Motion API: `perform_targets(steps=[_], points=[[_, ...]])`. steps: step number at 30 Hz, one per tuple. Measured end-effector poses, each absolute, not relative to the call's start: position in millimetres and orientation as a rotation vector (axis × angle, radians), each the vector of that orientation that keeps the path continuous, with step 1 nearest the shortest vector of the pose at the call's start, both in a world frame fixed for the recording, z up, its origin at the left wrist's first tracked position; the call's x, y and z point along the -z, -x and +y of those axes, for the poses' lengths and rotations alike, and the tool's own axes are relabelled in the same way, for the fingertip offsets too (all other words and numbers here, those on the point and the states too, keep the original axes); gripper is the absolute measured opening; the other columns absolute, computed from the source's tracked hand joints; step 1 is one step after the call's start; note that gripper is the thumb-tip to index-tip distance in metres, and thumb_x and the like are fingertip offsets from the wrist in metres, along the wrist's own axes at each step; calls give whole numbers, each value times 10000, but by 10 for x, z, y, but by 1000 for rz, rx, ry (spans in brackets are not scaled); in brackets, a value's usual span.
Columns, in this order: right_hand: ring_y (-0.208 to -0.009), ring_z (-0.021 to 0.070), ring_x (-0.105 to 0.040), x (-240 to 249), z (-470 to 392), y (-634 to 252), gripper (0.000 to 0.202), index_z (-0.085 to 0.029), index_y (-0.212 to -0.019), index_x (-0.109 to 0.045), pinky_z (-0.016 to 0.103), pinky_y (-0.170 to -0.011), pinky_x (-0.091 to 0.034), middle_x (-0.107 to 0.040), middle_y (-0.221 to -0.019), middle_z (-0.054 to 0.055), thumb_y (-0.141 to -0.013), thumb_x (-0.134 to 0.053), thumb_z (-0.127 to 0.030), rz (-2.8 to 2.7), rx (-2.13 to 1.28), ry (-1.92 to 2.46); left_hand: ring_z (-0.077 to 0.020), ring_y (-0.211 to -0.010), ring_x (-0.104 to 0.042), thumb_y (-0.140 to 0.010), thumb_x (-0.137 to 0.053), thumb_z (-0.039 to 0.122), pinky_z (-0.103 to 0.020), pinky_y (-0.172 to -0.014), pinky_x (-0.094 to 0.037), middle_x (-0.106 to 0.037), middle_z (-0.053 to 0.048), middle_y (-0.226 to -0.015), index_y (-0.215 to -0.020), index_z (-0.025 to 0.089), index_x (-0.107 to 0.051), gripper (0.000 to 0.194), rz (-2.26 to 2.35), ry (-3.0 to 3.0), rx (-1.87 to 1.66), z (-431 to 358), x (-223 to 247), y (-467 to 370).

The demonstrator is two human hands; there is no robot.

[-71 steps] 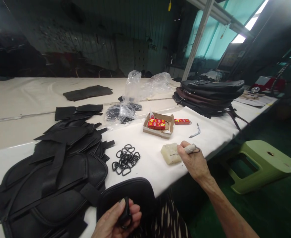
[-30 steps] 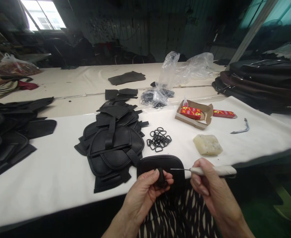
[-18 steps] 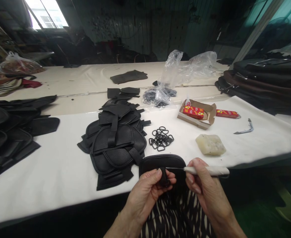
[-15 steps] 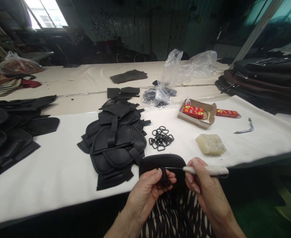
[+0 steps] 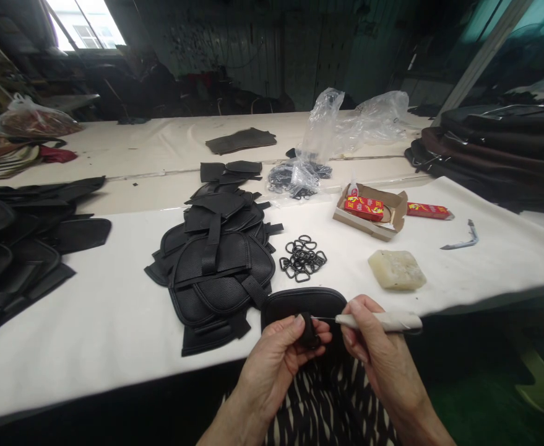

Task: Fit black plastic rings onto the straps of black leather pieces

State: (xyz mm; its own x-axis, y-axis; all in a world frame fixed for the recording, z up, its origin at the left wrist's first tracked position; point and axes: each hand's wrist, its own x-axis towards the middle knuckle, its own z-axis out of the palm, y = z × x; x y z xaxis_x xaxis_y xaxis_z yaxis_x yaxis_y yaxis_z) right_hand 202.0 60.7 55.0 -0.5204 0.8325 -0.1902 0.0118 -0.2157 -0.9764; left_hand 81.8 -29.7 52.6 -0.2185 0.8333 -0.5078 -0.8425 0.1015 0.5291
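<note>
A black strap end is pinched between the thumb and fingers of the left hand, above the bench edge. The wrapped-handle awl is gripped in the right hand, its shaft directed leftward with the tip at the strap end. Black D-rings are piled on the bench, between stacked black leather pieces and a wax block.

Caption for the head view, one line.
Hands bring a white-handled awl to a folded black strap, beside loose black rings and a pale block.
</note>
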Motion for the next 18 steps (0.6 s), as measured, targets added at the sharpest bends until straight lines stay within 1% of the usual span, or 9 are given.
perform_targets(steps=[4,8,13,18], points=[[-535,93,-363,-591,623,-2058,354,-195,-651,-442,200,-474,-305,-403,-569,-49,-863,-505,-471,-1595,-1743,1060,-192,-770,-659,-765,-657,258,-297,-733,-519,-717,-123,-823,-789,67,-716,201,959,22,-1555,-296,-534,-846],[-544,103,-344,-660,677,-2133,310,-196,-674,-492,217,-497,-305,-404,-573,-52,-845,-521,-454,-1866,-1665,1033,-186,-726,-657,-773,-642,272,-285,-683,-518,-713,-113,-778,-754,73,-704,209,1019,28,-1606,-273,-535,-904],[-580,113,-411,-739,748,-2186,218,-198,-724,-524,228,-533,-341,-471,-640,-37,-855,-513,-372,-2127,-1600,803,-171,-658,-644,-778,-627,281,-276,-628,-510,-698,-86,-705,-732,80,-687,214,1073,32,-1685,-241,-515,-980],[-556,100,-415,-789,730,-2168,202,-204,-684,-487,216,-517,-342,-449,-638,-42,-869,-502,-286,-2304,-1483,656,-144,-609,-621,-782,-616,266,-252,-601,-491,-680,-63,-664,-696,87,-679,208,1042,42,-1730,-246,-530,-1010]])
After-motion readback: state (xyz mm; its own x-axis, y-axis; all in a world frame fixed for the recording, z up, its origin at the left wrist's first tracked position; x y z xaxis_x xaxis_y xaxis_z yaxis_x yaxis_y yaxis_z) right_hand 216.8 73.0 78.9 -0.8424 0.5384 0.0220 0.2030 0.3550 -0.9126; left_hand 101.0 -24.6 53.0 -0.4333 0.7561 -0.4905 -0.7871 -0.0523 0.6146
